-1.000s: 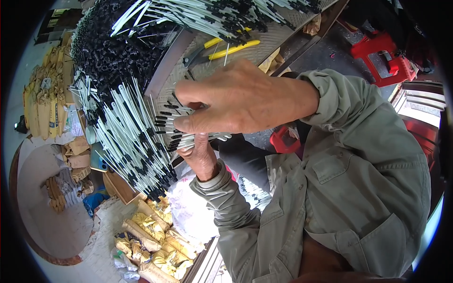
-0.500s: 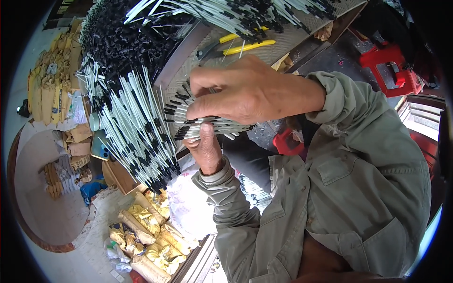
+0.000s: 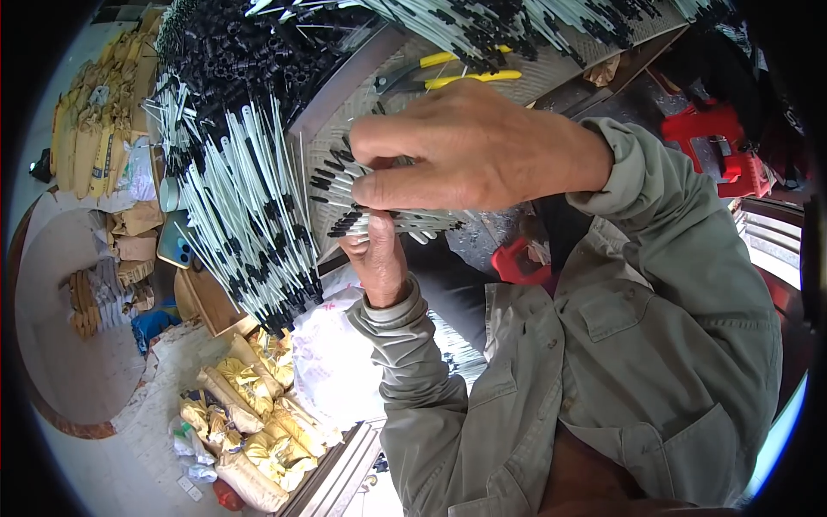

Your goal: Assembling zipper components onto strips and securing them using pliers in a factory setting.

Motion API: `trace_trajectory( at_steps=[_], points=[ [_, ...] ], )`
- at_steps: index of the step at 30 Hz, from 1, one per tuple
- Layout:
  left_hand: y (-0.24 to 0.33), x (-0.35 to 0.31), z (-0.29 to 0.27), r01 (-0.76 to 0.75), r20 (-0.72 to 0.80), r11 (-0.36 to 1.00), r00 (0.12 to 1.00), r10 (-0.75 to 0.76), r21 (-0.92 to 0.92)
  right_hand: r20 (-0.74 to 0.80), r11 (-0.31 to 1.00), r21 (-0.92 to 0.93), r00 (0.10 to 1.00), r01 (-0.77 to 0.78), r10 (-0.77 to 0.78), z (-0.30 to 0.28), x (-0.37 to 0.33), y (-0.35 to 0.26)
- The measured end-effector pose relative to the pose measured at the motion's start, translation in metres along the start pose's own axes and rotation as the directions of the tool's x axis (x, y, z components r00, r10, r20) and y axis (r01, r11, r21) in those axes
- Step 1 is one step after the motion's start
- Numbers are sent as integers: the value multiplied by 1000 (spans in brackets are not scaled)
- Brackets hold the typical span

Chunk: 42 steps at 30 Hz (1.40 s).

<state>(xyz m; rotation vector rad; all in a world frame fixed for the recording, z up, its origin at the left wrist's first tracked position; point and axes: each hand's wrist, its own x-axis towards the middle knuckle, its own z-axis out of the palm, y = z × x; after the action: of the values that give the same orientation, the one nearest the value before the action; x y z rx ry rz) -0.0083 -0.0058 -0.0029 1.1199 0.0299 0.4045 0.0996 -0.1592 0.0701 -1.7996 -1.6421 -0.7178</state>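
Observation:
My left hand [image 3: 377, 265] is closed round a bundle of thin white rods [image 3: 405, 224], its thumb pressed on top near their black tips. Just above it, my right hand [image 3: 469, 155] curls over more white rods with black ends [image 3: 338, 183], which fan out to the left beneath its fingers. The right fingertips are partly hidden, though they appear to grip these rods. A large heap of similar white rods with black fittings [image 3: 245, 198] lies left of both hands.
Yellow-handled pliers [image 3: 474, 78] lie on the worktop beyond my right hand. Behind are a pile of small black parts [image 3: 250, 69] and more rods [image 3: 439, 21]. A phone [image 3: 175, 247] sits at the left, yellow-wrapped packages [image 3: 250, 414] lower left, a red stool [image 3: 736, 151] at right.
The view has shifted slightly, so the pliers and far rods sit further right. Both hands stay close together on the rods, with little change in their grip.

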Motion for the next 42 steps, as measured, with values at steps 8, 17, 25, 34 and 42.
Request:
trace_trajectory(
  at_steps=[8, 17, 25, 34, 42],
  points=[
    [-3, 1, 0, -46, 24, 998, 999, 45, 43, -60, 995, 84, 997, -53, 58, 7, -2, -2],
    [-2, 0, -2, -21, 25, 998, 1000, 19, 67, 22, 997, 77, 1000, -20, 19, 1, 2, -2],
    [-10, 3, -9, -68, -49, 935, 995, 91, 349, -60, 939, 336, 993, -74, 100, 14, -3, 5],
    [-9, -2, -19, 80, -74, 858, 996, -49, 507, 0, 958, 285, 999, -32, 34, 1, 3, 6],
    [-16, -2, -14, -24, -71, 909, 996, 58, 417, -12, 975, 213, 998, -63, 67, 5, -2, -2]
  ],
)
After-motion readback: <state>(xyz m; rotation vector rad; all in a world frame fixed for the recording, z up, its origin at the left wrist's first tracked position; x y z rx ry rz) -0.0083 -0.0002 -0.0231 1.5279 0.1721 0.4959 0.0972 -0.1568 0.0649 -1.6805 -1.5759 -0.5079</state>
